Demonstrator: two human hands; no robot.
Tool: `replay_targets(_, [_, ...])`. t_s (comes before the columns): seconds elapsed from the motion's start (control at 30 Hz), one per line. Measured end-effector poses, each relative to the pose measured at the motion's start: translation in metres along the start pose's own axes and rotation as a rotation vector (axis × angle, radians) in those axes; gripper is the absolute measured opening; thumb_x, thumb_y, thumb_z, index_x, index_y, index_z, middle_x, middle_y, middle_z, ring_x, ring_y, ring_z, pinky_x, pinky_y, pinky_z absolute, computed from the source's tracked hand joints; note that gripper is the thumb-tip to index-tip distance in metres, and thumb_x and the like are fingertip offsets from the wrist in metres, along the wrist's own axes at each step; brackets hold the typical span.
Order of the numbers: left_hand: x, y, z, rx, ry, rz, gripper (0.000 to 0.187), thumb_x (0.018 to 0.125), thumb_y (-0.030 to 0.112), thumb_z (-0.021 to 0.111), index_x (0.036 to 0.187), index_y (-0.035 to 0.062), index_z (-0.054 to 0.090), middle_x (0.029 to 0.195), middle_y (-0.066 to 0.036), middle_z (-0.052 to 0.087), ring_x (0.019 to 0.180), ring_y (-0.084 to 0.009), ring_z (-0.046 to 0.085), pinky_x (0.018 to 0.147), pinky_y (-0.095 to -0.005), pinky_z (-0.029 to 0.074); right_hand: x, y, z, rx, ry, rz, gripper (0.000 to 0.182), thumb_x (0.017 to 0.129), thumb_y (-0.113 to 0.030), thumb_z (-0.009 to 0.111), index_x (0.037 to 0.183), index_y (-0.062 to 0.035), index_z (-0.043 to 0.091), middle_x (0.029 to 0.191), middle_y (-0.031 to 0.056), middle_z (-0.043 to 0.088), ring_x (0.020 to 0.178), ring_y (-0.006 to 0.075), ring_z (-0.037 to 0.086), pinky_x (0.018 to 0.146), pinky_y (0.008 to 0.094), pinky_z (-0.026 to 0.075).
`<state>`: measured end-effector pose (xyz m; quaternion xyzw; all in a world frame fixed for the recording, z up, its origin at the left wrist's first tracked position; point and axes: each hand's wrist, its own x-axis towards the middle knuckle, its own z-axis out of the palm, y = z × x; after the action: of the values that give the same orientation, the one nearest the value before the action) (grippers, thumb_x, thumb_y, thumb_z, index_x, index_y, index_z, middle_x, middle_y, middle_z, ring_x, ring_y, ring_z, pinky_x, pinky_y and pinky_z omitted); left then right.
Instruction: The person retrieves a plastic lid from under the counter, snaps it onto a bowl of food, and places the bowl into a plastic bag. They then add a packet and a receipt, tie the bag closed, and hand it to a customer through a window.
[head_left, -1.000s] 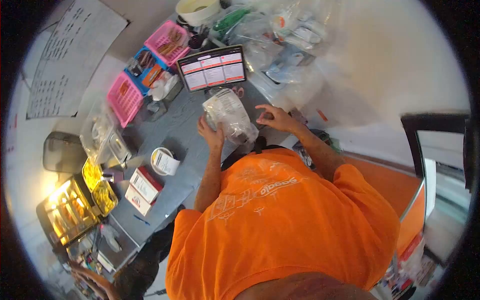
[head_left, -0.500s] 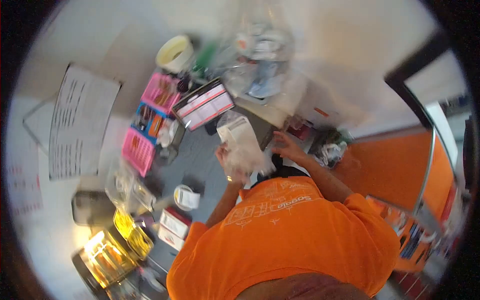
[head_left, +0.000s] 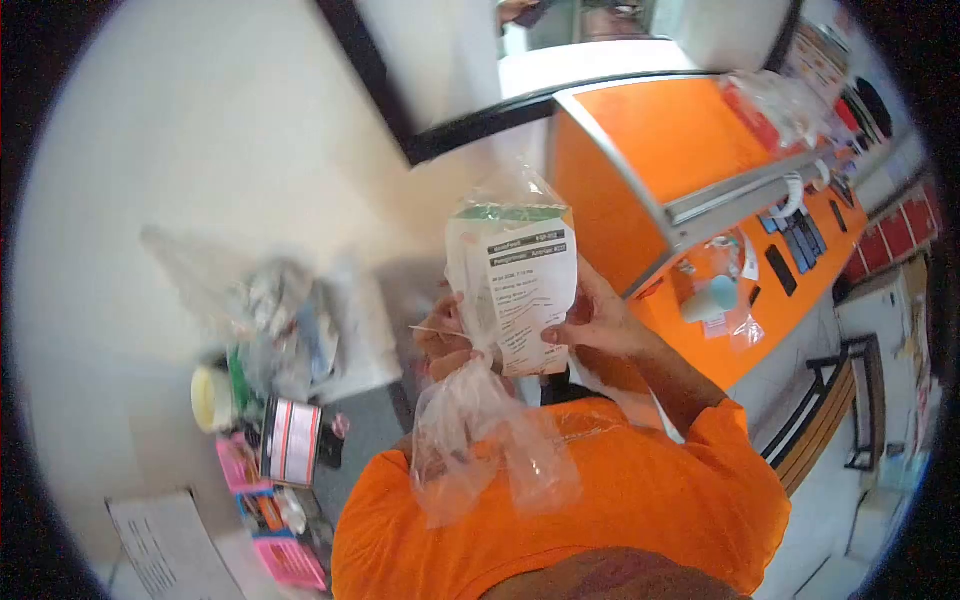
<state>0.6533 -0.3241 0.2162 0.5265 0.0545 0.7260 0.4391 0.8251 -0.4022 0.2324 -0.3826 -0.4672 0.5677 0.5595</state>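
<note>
A clear plastic bag [head_left: 480, 420] is held up before my chest, its loose knotted end hanging down over the orange shirt. A printed receipt [head_left: 530, 290] lies against the face of its upper part, and something pale with a green top shows behind the paper. My left hand [head_left: 447, 338] grips the bag's left side near the knot, fingers bent; a thin pale strip sticks out by these fingers. From the right, my right hand [head_left: 605, 318] clasps the bag, its thumb pressing on the receipt's lower right edge and its other fingers partly hidden behind.
To the right stands an orange counter [head_left: 740, 345] with several phones [head_left: 782, 270] and a pale blue cup [head_left: 708, 298]. At lower left are a tablet [head_left: 291, 442], pink baskets [head_left: 290, 562] and a pile of plastic bags [head_left: 275, 310]. A wooden bench [head_left: 820, 425] is beyond the counter.
My view has turned right, toward the orange counter. The bag is now raised with its receipt facing me. My right hand, earlier apart from it with fingers spread, has taken hold of it.
</note>
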Motion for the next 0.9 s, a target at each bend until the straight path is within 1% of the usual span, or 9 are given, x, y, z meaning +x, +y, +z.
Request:
replay_targets(0.2, [0.032,-0.081,0.115,-0.093,-0.107,0.033,0.06,0.08,0.017,0.076,0.128,0.0127,0.041,0.133,-0.016,0.038,0.131,-0.0295,0.035,0.106,-0.0502,0.04,-0.004,-0.084,-0.116,-0.265,0.164,-0.193,0.09,0.072,-0.001,0.072,0.148,-0.0037,0.022,0.133,0.0144,0.048,0.125,0.0245,0.047,0.104,0.0392,0.04])
replay_targets(0.27, [0.035,-0.1,0.143,-0.092,-0.118,0.04,0.061,0.079,0.015,0.077,0.129,0.0132,0.041,0.133,-0.015,0.038,0.132,-0.0294,0.035,0.106,-0.0507,0.04,0.001,-0.126,-0.157,-0.188,0.305,-0.105,0.087,0.072,-0.005,0.068,0.147,-0.0035,0.024,0.131,0.0147,0.05,0.119,0.0257,0.051,0.101,0.0382,0.043])
replay_targets(0.37, [0.033,-0.121,0.168,0.009,-0.154,0.045,0.064,0.078,0.011,0.079,0.13,0.014,0.04,0.134,-0.015,0.037,0.133,-0.0292,0.034,0.106,-0.0515,0.041,0.043,-0.142,-0.276,-0.37,0.436,-0.055,0.08,0.07,-0.017,0.063,0.142,-0.0034,0.033,0.124,0.0152,0.054,0.11,0.0257,0.057,0.093,0.037,0.048])
replay_targets(0.43, [0.031,-0.129,0.173,0.175,-0.219,0.058,0.068,0.076,0.008,0.081,0.13,0.0146,0.04,0.134,-0.015,0.037,0.134,-0.0293,0.034,0.107,-0.0534,0.04,0.072,-0.172,-0.318,-0.104,0.304,-0.035,0.07,0.07,-0.024,0.064,0.134,-0.0035,0.043,0.117,0.0139,0.056,0.106,0.0226,0.058,0.089,0.0367,0.05])
replay_targets(0.53, [0.012,-0.151,0.163,0.254,-0.214,-0.173,0.066,0.078,0.007,0.079,0.13,0.0162,0.04,0.134,-0.011,0.037,0.129,-0.0262,0.04,0.1,-0.0462,0.045,0.132,-0.184,-0.376,-0.06,0.321,0.065,0.061,0.073,-0.031,0.062,0.126,-0.0033,0.05,0.113,0.0141,0.057,0.099,0.0232,0.06,0.084,0.037,0.052])
replay_targets(0.6, [0.007,-0.153,0.162,0.288,-0.2,-0.292,0.063,0.079,0.004,0.077,0.129,0.0153,0.04,0.132,-0.01,0.038,0.125,-0.0246,0.043,0.097,-0.0429,0.047,0.171,-0.185,-0.402,-0.034,0.288,0.206,0.059,0.075,-0.036,0.06,0.124,-0.0033,0.051,0.112,0.0141,0.057,0.095,0.0247,0.061,0.08,0.0381,0.053])
replay_targets(0.7, [0.006,-0.156,0.16,0.292,-0.171,-0.368,0.058,0.08,-0.001,0.073,0.126,0.0121,0.04,0.13,-0.011,0.038,0.12,-0.0229,0.046,0.094,-0.0391,0.048,0.229,-0.157,-0.424,-0.025,0.28,0.235,0.059,0.076,-0.04,0.058,0.122,-0.0036,0.052,0.112,0.0144,0.058,0.091,0.0255,0.063,0.073,0.0384,0.055])
replay_targets(0.8, [0.003,-0.16,0.151,0.281,-0.121,-0.414,0.057,0.081,-0.003,0.07,0.127,0.012,0.039,0.129,-0.01,0.039,0.117,-0.0223,0.049,0.091,-0.0363,0.048,0.27,-0.136,-0.418,0.003,0.246,0.333,0.055,0.077,-0.034,0.058,0.123,-0.0037,0.049,0.109,0.0145,0.059,0.093,0.0246,0.064,0.071,0.0361,0.057])
replay_targets(0.9, [0.001,-0.16,0.142,0.27,-0.099,-0.477,0.056,0.082,-0.004,0.068,0.128,0.0119,0.038,0.129,-0.01,0.039,0.115,-0.0211,0.05,0.089,-0.0329,0.049,0.296,-0.126,-0.4,-0.125,0.245,0.286,0.052,0.077,-0.028,0.058,0.121,-0.0025,0.048,0.108,0.0149,0.059,0.098,0.0274,0.063,0.074,0.0387,0.057])
